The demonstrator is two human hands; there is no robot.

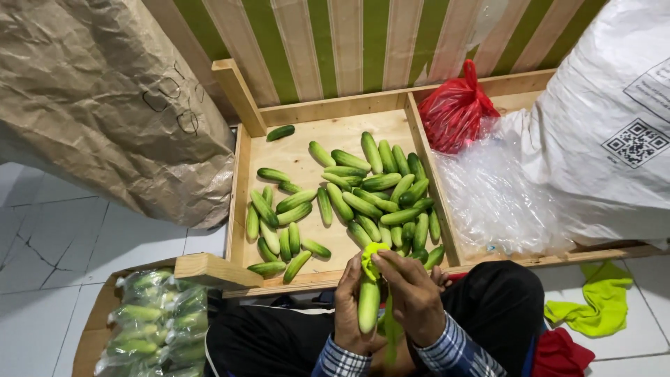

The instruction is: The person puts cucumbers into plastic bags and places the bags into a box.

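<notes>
My left hand (347,307) grips a pale green cucumber (368,306) held upright over my lap. My right hand (413,297) presses a yellow-green cloth (373,254) against the cucumber's top end; the cloth's tail hangs down between my hands. Just beyond my hands lies a shallow wooden tray (239,188) with several loose cucumbers (363,195) spread over its floor, most piled toward its right side.
A brown paper sack (105,98) stands at the left. A red plastic bag (455,112), clear plastic sheeting (495,202) and a big white sack (600,119) fill the right compartment. Bagged cucumbers (150,324) lie in a box at lower left. Green cloth (593,304) and red cloth (558,352) lie on the floor.
</notes>
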